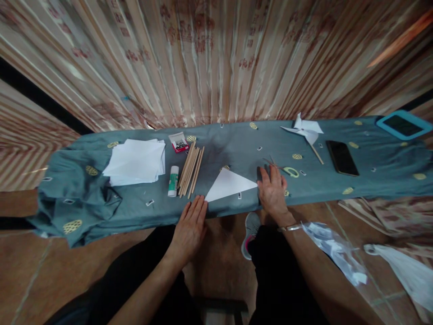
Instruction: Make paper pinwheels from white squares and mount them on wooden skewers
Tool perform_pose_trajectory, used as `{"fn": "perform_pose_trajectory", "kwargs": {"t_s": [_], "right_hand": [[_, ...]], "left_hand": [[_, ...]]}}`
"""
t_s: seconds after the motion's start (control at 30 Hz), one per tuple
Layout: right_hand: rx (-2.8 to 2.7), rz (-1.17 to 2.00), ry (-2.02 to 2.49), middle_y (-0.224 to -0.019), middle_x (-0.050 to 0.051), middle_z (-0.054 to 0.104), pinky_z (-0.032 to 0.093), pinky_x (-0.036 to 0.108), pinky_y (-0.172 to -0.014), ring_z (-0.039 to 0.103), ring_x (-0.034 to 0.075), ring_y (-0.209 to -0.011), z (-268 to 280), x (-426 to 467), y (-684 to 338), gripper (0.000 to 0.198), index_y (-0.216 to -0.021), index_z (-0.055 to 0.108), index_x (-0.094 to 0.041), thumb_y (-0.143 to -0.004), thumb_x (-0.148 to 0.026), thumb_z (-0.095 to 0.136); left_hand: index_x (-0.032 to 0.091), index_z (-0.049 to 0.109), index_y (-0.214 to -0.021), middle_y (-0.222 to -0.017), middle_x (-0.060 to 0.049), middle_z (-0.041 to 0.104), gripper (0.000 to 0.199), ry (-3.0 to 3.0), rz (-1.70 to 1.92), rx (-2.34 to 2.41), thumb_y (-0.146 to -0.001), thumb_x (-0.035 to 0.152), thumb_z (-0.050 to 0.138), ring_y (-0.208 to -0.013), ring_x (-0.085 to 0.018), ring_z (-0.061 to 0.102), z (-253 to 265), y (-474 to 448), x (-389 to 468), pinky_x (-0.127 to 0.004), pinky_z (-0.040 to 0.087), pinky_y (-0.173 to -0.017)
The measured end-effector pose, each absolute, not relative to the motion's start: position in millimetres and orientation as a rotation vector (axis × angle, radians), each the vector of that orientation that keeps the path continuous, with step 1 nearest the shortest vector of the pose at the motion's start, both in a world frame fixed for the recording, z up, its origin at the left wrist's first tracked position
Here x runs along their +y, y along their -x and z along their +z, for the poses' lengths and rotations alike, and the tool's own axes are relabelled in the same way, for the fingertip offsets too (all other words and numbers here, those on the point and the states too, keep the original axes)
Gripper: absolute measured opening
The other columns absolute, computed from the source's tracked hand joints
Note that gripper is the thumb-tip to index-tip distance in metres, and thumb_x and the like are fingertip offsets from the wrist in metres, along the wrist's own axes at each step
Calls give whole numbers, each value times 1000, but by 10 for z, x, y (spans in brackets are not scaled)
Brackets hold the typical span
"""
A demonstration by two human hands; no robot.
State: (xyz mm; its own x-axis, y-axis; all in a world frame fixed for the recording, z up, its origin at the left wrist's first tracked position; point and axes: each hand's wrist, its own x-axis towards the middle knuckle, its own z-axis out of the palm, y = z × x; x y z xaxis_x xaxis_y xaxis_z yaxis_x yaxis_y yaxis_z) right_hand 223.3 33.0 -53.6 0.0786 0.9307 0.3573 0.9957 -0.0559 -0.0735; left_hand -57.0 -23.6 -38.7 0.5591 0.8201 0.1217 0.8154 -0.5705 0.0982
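Note:
A white paper triangle (230, 185), apparently a folded sheet, lies on the cloth-covered table in front of me. My left hand (192, 221) rests at its left corner, fingers stretched out and lying flat by the table's front edge. At the opposite corner is my right hand (272, 192), its fingers spread on the cloth and the thumb side touching the paper's tip. Just beyond the right fingertips lie scissors with a yellow-green handle (291, 172), partly hidden by that hand. Left of the triangle are several wooden sticks (191, 171) and a glue stick (173, 181).
A stack of white paper (135, 161) sits at the left. Behind the sticks is an open box of pins (179, 143). To the right lie a paper pinwheel (306, 131), a phone (342, 157) and a blue-framed tablet (404, 125). A plastic bag (333, 248) is on the floor.

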Motion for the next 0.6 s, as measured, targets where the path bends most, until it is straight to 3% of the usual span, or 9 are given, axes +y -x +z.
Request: {"fn": "perform_pose_trajectory", "kwargs": {"t_s": [0.17,0.37,0.6], "right_hand": [[-1902,-271,2022,-141,21,42,30,47,-105,35,29,-134,-492,323,-2269,42,-131,50,-12,-95,-22,32],[-1968,32,1835,-135,19,50,35,51,-102,42,31,-129,-427,329,-2273,44,-119,61,-14,-94,-42,37],[-1957,218,1658,-130,17,56,40,49,-100,50,31,-122,-433,327,-2201,31,-102,66,-18,-87,-41,53]], "left_hand": [[4,38,-136,-146,-21,38,56,-2730,357,1464,-82,13,49,-138,-30,32,-410,598,-285,-48,34,-109],[10,44,-130,-138,-19,48,44,-2588,613,1500,-87,19,49,-130,-30,43,-411,550,-201,-48,40,-104],[14,32,-138,-136,-18,49,56,-2431,748,1502,-87,20,52,-126,-29,46,-397,386,-52,-49,41,-102]]}}
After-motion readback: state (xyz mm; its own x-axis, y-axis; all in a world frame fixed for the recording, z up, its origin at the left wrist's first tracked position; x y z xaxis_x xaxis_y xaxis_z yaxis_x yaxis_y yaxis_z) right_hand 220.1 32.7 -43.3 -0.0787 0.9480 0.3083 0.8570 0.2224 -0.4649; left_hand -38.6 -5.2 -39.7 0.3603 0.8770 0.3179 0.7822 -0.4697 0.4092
